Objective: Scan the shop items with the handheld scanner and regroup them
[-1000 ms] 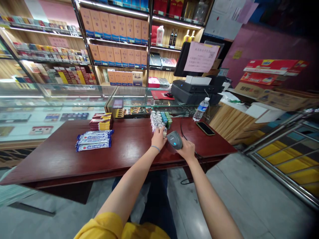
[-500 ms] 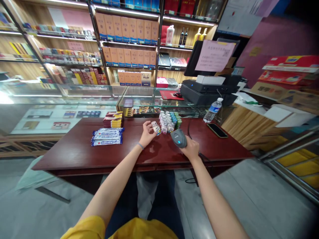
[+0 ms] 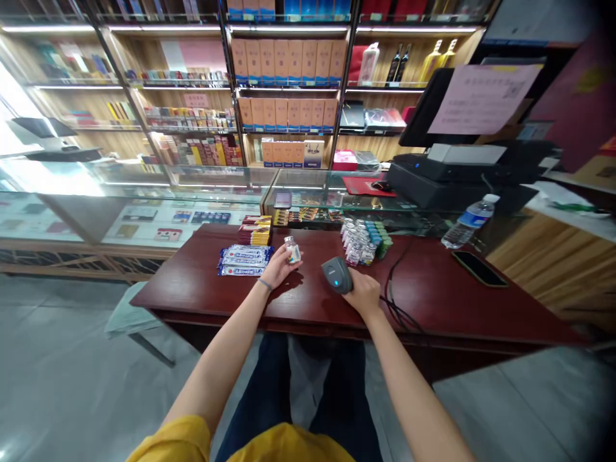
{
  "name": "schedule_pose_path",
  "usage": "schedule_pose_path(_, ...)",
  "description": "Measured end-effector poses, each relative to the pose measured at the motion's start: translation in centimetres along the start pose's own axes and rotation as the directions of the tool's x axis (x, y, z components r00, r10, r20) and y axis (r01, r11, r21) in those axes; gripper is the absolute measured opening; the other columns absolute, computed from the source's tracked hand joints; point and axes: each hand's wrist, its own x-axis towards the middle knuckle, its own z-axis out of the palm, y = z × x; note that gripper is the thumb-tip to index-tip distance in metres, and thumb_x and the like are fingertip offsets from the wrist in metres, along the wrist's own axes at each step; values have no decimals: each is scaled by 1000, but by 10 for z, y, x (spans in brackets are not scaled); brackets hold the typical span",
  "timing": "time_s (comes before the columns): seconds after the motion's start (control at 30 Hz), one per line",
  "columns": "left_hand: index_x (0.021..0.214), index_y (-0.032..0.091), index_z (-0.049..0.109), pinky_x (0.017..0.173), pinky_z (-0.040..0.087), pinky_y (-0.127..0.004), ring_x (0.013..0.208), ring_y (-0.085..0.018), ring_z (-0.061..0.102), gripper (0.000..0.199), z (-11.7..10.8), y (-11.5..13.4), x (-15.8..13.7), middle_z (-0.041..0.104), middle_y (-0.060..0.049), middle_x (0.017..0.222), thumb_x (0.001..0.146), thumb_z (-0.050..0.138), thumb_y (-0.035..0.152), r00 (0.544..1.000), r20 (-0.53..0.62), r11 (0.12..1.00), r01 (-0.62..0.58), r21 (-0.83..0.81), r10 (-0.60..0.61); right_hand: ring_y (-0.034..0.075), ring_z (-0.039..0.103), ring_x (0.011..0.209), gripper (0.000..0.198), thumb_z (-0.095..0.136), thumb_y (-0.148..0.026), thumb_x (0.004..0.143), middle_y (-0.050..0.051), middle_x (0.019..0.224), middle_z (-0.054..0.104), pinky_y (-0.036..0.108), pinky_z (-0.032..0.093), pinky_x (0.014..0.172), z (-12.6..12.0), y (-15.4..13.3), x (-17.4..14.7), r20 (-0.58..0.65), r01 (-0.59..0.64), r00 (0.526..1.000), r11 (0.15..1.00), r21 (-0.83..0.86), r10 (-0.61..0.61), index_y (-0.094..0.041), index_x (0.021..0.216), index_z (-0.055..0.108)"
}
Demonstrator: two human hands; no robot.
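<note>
My left hand (image 3: 281, 267) grips a small clear-capped bottle (image 3: 291, 250) with a whitish label, held over the middle of the dark red table. In my right hand (image 3: 364, 290) is a grey barcode scanner (image 3: 337, 274) with a lit blue light; its head points left toward the bottle, some way apart from it. Right of the bottle, beyond the scanner, stands a tight group of similar small bottles (image 3: 357, 241), with green ones at its right side. Blue-and-white wrapped packets (image 3: 244, 260) lie left of my left hand, with a stack of dark red and yellow boxes (image 3: 255, 230) behind them.
The scanner's black cable (image 3: 395, 301) runs across the table (image 3: 308, 301). A water bottle (image 3: 469, 222) and a phone (image 3: 479, 268) are at the right. Behind is a glass display counter (image 3: 202, 186), with a monitor (image 3: 426, 109) on it. A stool (image 3: 128, 311) stands left.
My left hand has moved left with the small bottle, away from the group. The scanner has shifted slightly left relative to the table. The camera view has turned left.
</note>
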Motion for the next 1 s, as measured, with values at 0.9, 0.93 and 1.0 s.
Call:
schedule_pose_path(0.9, 118, 17, 64, 93, 53, -44, 106, -23, 63, 41, -8, -4, 4, 66, -11, 119, 79, 72, 29, 998, -61, 999, 14, 39, -12, 17, 61, 67, 38, 56, -35, 78, 7, 86, 71, 28, 39, 67, -8, -3, -8, 170, 86, 979, 983, 165, -114, -12, 108, 61)
schedule_pose_path(0.93, 118, 17, 64, 94, 52, -44, 106, -23, 63, 41, -7, -4, 4, 66, -11, 118, 79, 72, 29, 998, -63, 999, 14, 31, -12, 17, 61, 67, 39, 55, -34, 78, 7, 85, 71, 28, 39, 67, -8, -3, -8, 170, 86, 979, 983, 160, -113, -12, 110, 60)
schedule_pose_path(1.0, 118, 17, 64, 94, 52, -45, 104, -22, 64, 42, -6, -3, 4, 66, -10, 118, 79, 73, 29, 997, -71, 1000, -3, 19, 4, 17, 61, 67, 39, 55, -33, 78, 8, 86, 71, 28, 39, 66, -9, -3, -6, 177, 89, 977, 985, 144, -115, -12, 111, 60)
